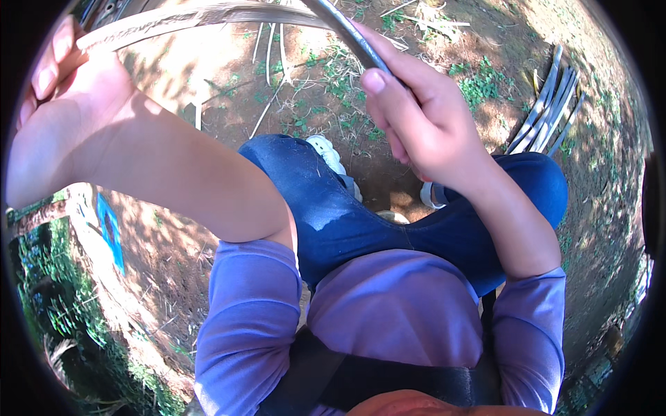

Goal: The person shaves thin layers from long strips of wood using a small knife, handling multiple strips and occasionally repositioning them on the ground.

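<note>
While the left hand [76, 104] is closed around one end of a pale fibrous strip [208, 14], apparently steadying it, the right hand [430, 125] grips a narrow dark metal tool [347, 36], thumb pressed on, probably for control. Strip spans between hands, meets tool in view; contact unclear. Bundle of dark strips [553, 107] lies right of the right hand, likely kept handy.
</note>
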The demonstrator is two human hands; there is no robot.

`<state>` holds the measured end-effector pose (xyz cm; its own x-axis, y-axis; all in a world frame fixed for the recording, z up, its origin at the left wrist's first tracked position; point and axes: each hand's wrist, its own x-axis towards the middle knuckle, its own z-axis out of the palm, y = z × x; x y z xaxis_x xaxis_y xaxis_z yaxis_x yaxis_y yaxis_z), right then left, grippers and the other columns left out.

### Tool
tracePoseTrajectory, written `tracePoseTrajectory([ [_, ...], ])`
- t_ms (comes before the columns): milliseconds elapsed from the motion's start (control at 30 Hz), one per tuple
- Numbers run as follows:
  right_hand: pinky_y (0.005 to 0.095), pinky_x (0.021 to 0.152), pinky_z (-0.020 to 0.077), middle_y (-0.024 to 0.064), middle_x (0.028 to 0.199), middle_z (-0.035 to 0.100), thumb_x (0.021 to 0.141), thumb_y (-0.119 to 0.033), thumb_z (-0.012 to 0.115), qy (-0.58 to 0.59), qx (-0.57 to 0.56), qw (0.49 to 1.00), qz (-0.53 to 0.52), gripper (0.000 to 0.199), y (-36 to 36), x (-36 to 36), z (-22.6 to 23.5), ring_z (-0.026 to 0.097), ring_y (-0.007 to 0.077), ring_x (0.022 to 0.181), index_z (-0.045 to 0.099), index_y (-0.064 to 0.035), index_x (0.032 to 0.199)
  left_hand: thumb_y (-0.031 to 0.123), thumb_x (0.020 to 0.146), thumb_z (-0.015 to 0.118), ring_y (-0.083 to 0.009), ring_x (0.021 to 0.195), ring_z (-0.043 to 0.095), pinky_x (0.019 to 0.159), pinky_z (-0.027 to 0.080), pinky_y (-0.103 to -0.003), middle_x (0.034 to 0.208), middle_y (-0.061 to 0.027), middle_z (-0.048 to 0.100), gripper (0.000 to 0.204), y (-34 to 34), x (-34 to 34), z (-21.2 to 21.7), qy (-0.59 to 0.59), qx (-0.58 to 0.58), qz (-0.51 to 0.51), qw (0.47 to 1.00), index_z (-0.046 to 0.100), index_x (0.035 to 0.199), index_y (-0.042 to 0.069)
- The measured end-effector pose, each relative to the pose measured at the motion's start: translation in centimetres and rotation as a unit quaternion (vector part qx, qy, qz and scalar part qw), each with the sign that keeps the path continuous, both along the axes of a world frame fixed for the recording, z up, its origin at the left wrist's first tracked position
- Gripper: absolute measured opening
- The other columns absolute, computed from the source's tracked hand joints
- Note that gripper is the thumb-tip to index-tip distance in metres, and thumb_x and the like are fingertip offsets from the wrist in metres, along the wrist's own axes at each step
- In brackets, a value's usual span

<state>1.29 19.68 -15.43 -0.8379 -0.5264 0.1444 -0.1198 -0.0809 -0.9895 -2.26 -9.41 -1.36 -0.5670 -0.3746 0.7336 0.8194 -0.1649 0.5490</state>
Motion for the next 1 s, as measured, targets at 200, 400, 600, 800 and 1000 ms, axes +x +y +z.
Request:
tracePoseTrajectory([
  [200,0.0202,0.053,0.0341,-0.0054,0.067,0.043,0.107,-0.021,0.05,-0.003,0.008,0.997,0.07,0.052,-0.7,2.4,2.8,0.041,0.0018,0.056,0.04,-0.0048,0.155,0.038,0.081,0.048,-0.0138,0.042,0.031,0.049,0.03,-0.032,0.054,0.0013,0.035,0.033,-0.4,0.5,-0.2,-0.003,-0.013,0.031,0.999,0.04,0.061,0.014],
  [400,0.0213,0.06,0.0324,-0.0054,0.069,0.038,0.104,-0.016,0.055,0.068,0.039,0.996,0.033,0.052,-0.5,2.2,1.5,0.036,0.0043,0.063,0.042,-0.0047,0.153,0.038,0.084,0.047,-0.0142,0.042,0.031,0.049,0.029,-0.032,0.051,0.0024,0.033,0.034,-0.6,0.1,-0.2,-0.011,-0.029,0.046,0.998,0.037,0.06,0.016],
  [600,0.0217,0.06,0.0338,-0.0037,0.071,0.044,0.102,-0.015,0.057,0.085,0.058,0.995,0.015,0.051,-0.7,1.8,0.2,0.037,0.0041,0.063,0.047,-0.0073,0.151,0.039,0.086,0.046,-0.0146,0.042,0.031,0.05,0.028,-0.033,0.049,0.0036,0.03,0.035,-0.7,0.3,0.7,-0.012,-0.04,0.064,0.997,0.035,0.06,0.018],
  [800,0.0318,0.056,0.0431,0.0049,0.062,0.047,0.096,-0.017,0.066,0.087,0.056,0.995,0.012,0.052,0.2,2.9,-0.7,0.046,0.0169,0.055,0.055,-0.0147,0.146,0.055,0.096,0.034,-0.0105,0.038,0.035,0.044,0.031,-0.027,0.045,0.0098,0.033,0.051,0.8,1.5,0.1,0.005,-0.006,-0.092,0.996,0.044,0.057,0.023],
  [1000,0.0336,0.057,0.0444,0.0058,0.069,0.048,0.094,-0.019,0.068,0.09,0.075,0.993,0.027,0.063,-0.4,5.4,-2.2,0.051,0.0189,0.057,0.047,-0.0195,0.153,0.028,0.088,0.051,0.001,0.037,0.032,0.043,0.035,-0.016,0.045,0.0167,0.036,0.033,0.6,1.3,-0.7,0.085,-0.059,-0.289,0.952,0.047,0.055,0.027],
])
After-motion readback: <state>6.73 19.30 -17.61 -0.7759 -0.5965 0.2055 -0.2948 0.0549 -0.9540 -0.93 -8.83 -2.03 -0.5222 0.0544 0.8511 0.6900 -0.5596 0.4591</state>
